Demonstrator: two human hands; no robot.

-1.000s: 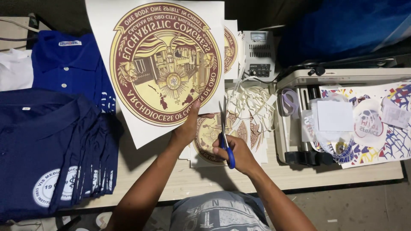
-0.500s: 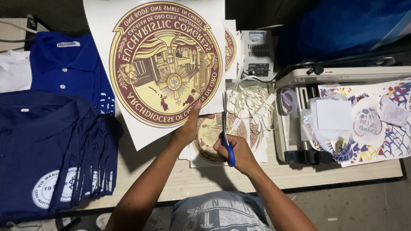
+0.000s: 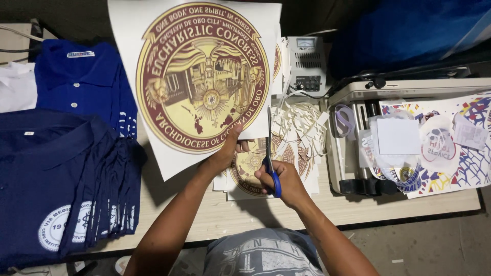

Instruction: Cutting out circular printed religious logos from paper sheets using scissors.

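Maroon-gold round emblem print, blue-handled scissors, navy shirts

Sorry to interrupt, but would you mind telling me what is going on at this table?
A person is cutting a large printed sheet with a round maroon and gold emblem. The left hand grips the sheet's lower edge, while the right hand works blue-handled scissors up along its right side. Paper trimmings and more emblem prints lie underneath; folded navy shirts sit at left.
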